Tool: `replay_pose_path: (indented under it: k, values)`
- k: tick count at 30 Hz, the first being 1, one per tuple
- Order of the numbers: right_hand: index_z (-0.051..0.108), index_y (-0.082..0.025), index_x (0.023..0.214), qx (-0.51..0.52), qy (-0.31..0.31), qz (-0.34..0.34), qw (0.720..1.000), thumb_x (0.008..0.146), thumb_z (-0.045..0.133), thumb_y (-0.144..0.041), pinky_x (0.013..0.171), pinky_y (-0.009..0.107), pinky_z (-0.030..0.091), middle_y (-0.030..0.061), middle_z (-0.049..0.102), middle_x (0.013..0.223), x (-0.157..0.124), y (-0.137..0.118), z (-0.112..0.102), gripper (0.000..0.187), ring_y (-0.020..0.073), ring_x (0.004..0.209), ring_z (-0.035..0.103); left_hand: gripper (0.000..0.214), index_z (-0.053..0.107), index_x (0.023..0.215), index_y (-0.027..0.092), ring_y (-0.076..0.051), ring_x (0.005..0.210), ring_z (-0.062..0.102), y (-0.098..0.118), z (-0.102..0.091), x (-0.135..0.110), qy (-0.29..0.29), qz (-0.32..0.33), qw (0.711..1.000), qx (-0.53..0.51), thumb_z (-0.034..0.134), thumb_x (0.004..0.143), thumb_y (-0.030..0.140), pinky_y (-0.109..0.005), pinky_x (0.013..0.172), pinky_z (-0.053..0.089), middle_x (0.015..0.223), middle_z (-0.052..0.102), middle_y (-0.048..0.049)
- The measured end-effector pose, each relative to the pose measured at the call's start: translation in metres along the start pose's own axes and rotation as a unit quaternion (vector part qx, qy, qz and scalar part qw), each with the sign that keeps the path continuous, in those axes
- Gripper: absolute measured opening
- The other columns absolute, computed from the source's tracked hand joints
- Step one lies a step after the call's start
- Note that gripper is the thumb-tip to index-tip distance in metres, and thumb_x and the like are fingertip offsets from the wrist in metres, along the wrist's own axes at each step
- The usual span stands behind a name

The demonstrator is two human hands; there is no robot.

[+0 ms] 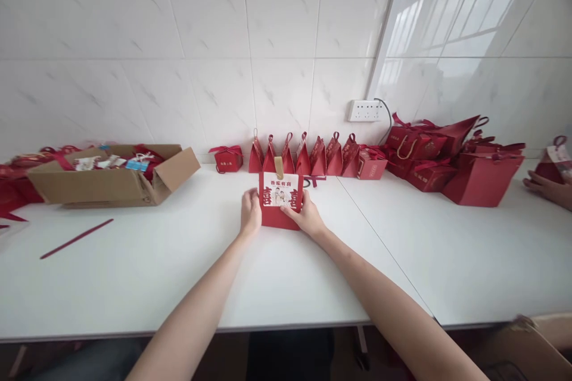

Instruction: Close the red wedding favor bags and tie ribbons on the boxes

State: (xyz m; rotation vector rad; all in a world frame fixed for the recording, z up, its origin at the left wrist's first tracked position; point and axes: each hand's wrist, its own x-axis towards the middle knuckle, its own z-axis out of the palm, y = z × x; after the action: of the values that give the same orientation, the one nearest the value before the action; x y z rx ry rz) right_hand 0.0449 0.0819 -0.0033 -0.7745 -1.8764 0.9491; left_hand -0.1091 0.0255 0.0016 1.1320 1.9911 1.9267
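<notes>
A red gift box (277, 218) with a white printed front panel and a gold loop on top stands upright on the white table. My left hand (251, 211) wraps round its left side. On the other side my right hand (308, 214) grips the box, the thumb lying over the front panel. Behind it, a row of red gift boxes (302, 161) with ribbon loops lines the wall. A dark red ribbon (319, 180) lies just behind the held box, partly hidden.
An open cardboard box (98, 187) of ribbons and tags sits at left, near a dark red strip (77, 239). Red gift bags (485, 175) pile up at right. At the far right, another person's hand (549, 187) touches a red box. A power strip (365, 111) is on the wall.
</notes>
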Motion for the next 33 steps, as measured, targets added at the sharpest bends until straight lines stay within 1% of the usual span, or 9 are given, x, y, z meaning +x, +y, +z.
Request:
replay_pose_path:
  k: [3,5,8,10,13,23,30,31,33]
  values:
    - [0.042,-0.018,0.114,-0.047,0.007,-0.002,0.999,0.074,0.067,-0.040,0.086,0.039,0.053,0.0122,0.066,0.114,0.002,-0.003,-0.004,0.052,0.0244,0.102,0.065,0.030,0.046,0.109,0.017,-0.025,0.126,0.039,0.016,-0.003,-0.016,0.060,0.114,0.992,0.005,0.048,0.081,0.029,-0.042,0.105,0.033,0.128,0.045,-0.0147]
    - [0.041,-0.017,0.116,-0.080,0.017,-0.010,0.997,0.075,0.066,-0.039,0.086,0.041,0.051,0.0134,0.064,0.114,0.004,-0.007,-0.005,0.053,0.0262,0.103,0.063,0.028,0.049,0.106,0.018,-0.025,0.122,0.042,0.031,-0.003,-0.032,0.043,0.285,0.957,0.029,0.052,0.079,0.025,-0.042,0.104,0.034,0.122,0.049,-0.0136]
    - [0.043,-0.015,0.117,-0.134,0.042,-0.030,0.990,0.078,0.063,-0.039,0.088,0.046,0.048,0.0146,0.063,0.112,0.006,-0.014,-0.006,0.050,0.0291,0.105,0.061,0.025,0.055,0.106,0.021,-0.021,0.108,0.053,0.051,0.007,-0.063,-0.088,0.545,0.831,0.068,0.049,0.082,0.017,-0.037,0.094,0.039,0.109,0.059,-0.0090]
    - [0.043,-0.015,0.119,-0.165,0.061,-0.044,0.983,0.081,0.060,-0.039,0.091,0.048,0.044,0.0156,0.060,0.114,0.006,-0.019,-0.007,0.048,0.0302,0.108,0.058,0.025,0.057,0.107,0.021,-0.018,0.105,0.057,0.059,0.017,-0.080,-0.174,0.612,0.768,0.072,0.048,0.084,0.016,-0.034,0.091,0.040,0.106,0.065,-0.0063]
    - [0.042,-0.015,0.120,-0.231,0.084,-0.069,0.967,0.083,0.058,-0.041,0.089,0.047,0.044,0.0167,0.060,0.115,0.005,-0.024,-0.008,0.048,0.0306,0.109,0.056,0.021,0.059,0.105,0.017,-0.017,0.103,0.059,0.059,0.030,-0.095,-0.240,0.642,0.725,0.069,0.048,0.088,0.020,-0.032,0.087,0.040,0.106,0.068,-0.0058]
    - [0.044,-0.013,0.120,-0.314,0.079,-0.105,0.940,0.084,0.058,-0.038,0.086,0.044,0.045,0.0167,0.061,0.116,0.004,-0.025,-0.005,0.046,0.0309,0.105,0.059,0.035,0.060,0.112,0.018,-0.016,0.101,0.060,0.046,0.042,-0.117,-0.326,0.654,0.676,0.094,0.043,0.090,0.039,-0.034,0.085,0.038,0.109,0.070,-0.0032]
    - [0.047,-0.013,0.117,-0.335,0.097,-0.141,0.926,0.081,0.061,-0.038,0.080,0.040,0.046,0.0157,0.065,0.108,0.004,-0.020,0.003,0.046,0.0306,0.098,0.062,0.038,0.068,0.103,0.021,-0.015,0.091,0.066,0.067,0.073,-0.136,-0.406,0.621,0.645,0.184,0.044,0.086,0.044,-0.032,0.077,0.048,0.105,0.072,0.0008]
    - [0.047,-0.013,0.117,-0.340,0.100,-0.145,0.924,0.082,0.060,-0.039,0.079,0.040,0.046,0.0150,0.065,0.106,0.004,-0.019,0.003,0.046,0.0305,0.097,0.062,0.039,0.069,0.103,0.023,-0.015,0.091,0.067,0.073,0.076,-0.141,-0.418,0.617,0.631,0.216,0.042,0.087,0.046,-0.031,0.075,0.050,0.107,0.071,0.0015]
    - [0.047,-0.014,0.115,-0.349,0.105,-0.155,0.918,0.083,0.058,-0.041,0.076,0.039,0.046,0.0140,0.067,0.102,0.004,-0.017,0.004,0.044,0.0303,0.094,0.063,0.040,0.067,0.108,0.029,-0.016,0.099,0.065,0.086,0.079,-0.152,-0.433,0.636,0.560,0.308,0.037,0.091,0.049,-0.031,0.077,0.052,0.116,0.068,0.0016]
